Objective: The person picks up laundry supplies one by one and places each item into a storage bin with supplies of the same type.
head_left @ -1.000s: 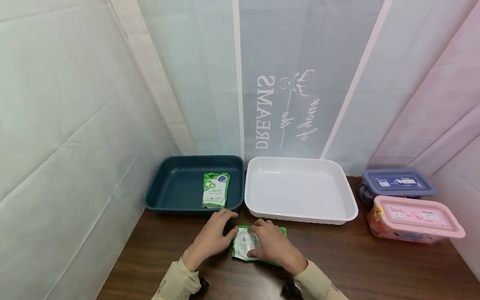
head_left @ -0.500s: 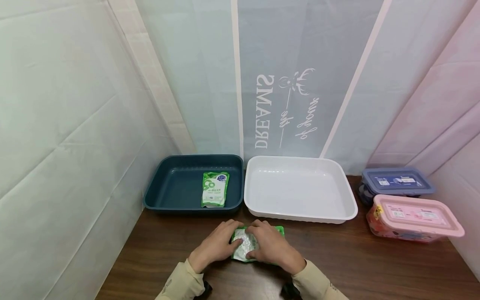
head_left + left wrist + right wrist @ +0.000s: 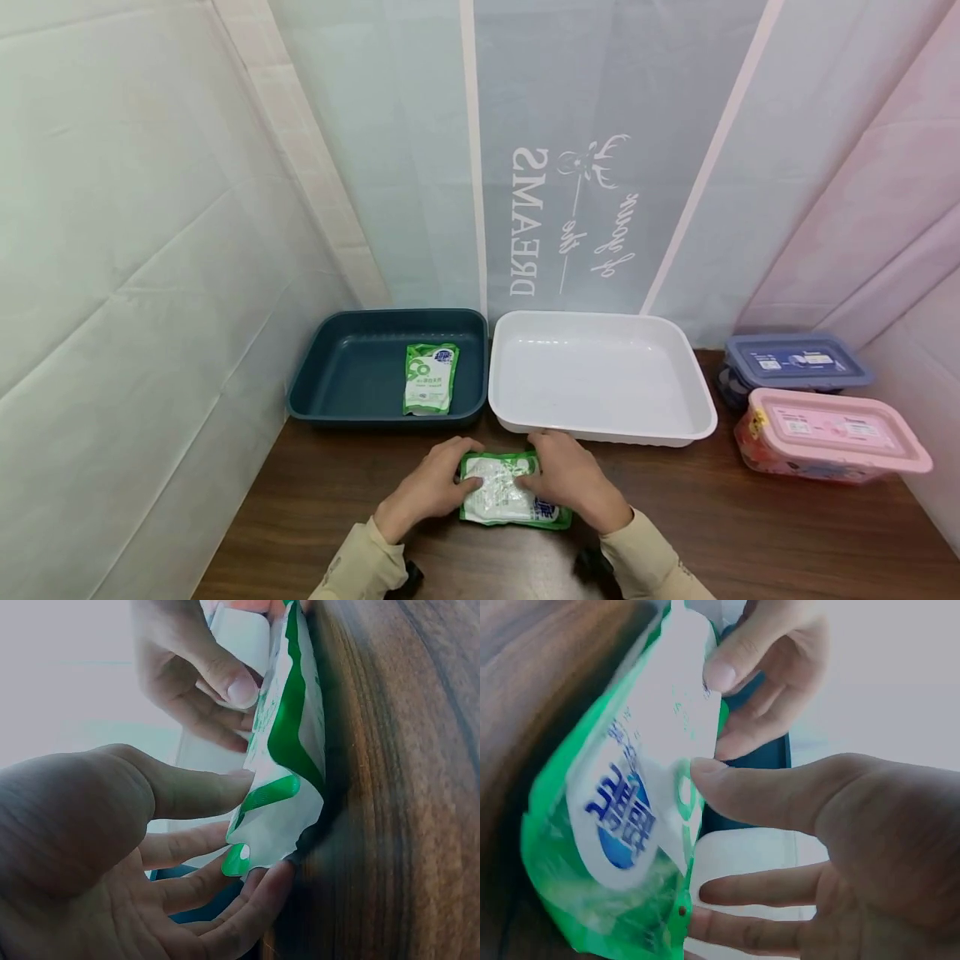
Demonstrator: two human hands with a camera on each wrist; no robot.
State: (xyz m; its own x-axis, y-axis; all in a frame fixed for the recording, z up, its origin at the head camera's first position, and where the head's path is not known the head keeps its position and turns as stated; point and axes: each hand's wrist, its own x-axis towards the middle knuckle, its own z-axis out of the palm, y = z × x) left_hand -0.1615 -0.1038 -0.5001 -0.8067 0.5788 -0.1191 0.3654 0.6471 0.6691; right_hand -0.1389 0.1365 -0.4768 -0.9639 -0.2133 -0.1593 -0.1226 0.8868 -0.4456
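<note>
A green-and-white plastic refill pouch (image 3: 502,492) lies flat on the wooden table, in front of the two trays. My left hand (image 3: 431,483) pinches its left end; in the left wrist view the thumb presses the upper face and fingertips reach the edge and underside. My right hand (image 3: 573,479) is at the far right part of the pouch. In the right wrist view its thumb (image 3: 757,791) touches the printed face, while the other fingers stretch out fairly straight beside the edge. A similar pouch (image 3: 431,379) lies in the dark teal tray (image 3: 352,417).
Right of the teal tray stands a white tray (image 3: 600,375). Farther right are a blue-lidded container (image 3: 798,362) and, nearer, a pink-lidded one (image 3: 836,437). Curtain-like fabric (image 3: 555,167) closes off the back and sides of the wooden table (image 3: 712,525).
My left hand has moved right onto the pouch's left end and taken hold. My right hand has slid right along the pouch, uncovering more of its printed face.
</note>
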